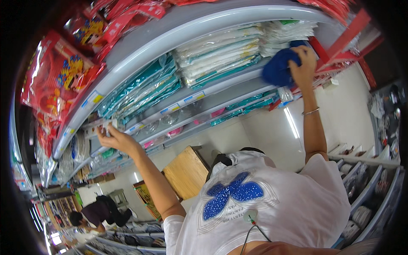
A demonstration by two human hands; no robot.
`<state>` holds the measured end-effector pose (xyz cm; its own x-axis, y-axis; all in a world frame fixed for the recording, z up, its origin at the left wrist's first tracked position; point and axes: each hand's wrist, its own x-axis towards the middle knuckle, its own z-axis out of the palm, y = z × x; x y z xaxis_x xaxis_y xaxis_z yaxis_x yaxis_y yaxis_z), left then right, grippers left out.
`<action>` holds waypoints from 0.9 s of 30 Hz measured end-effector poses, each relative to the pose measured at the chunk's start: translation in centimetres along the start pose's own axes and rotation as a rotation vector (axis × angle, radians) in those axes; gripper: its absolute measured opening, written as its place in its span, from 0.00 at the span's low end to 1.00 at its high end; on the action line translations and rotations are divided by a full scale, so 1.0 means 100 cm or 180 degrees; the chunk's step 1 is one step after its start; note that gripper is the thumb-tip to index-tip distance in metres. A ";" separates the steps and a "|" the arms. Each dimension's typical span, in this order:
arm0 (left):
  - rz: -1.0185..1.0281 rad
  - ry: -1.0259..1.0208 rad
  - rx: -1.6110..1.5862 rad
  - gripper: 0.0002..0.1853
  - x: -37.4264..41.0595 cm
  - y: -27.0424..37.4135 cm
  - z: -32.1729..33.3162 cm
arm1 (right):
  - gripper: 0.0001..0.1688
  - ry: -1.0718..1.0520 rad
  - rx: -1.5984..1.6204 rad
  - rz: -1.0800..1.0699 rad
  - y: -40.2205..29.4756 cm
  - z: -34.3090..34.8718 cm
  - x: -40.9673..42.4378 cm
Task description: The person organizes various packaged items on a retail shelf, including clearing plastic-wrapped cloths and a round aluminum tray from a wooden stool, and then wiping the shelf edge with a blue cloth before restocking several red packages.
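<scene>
My right hand [302,65] grips a dark blue cloth [280,68], slightly blurred, at the right end of a metal shelf. Beside the cloth lie stacks of white plastic-wrapped packs [223,52]. On the left, my left hand [114,138] is raised at the shelf edge with its fingers apart, by a small white box [95,127]; whether it touches the box I cannot tell. Teal plastic-wrapped packs [143,89] lie on the shelf between my two hands.
Red plastic packs [60,79] fill the upper shelf. Lower shelves hold more wrapped goods. A wooden stool [186,172] stands on the tiled floor. Another person [102,212] crouches or bends at the lower left. Shelving with goods [363,204] stands at the lower right.
</scene>
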<state>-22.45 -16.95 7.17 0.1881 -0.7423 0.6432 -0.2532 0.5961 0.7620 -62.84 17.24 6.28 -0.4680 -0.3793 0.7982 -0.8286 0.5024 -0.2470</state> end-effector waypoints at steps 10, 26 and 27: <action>-0.1011 -0.1209 0.1002 0.31 -0.229 -0.068 -0.095 | 0.22 -0.0726 -0.0591 -0.0388 0.061 0.061 -0.029; -0.3493 0.0002 0.0793 0.26 -0.423 -0.049 -0.327 | 0.17 -0.4281 0.3872 -0.0018 -0.242 0.049 -0.248; -0.3256 -0.0034 0.0967 0.25 -0.414 -0.058 -0.334 | 0.16 -0.4481 0.3960 -0.0387 -0.266 0.048 -0.248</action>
<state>2.95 20.51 -21.33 0.4372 -0.8502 -0.2934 -0.2060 -0.4122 0.8875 -30.64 9.55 -9.55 0.2609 -0.9650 0.0250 -0.2905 -0.1032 -0.9513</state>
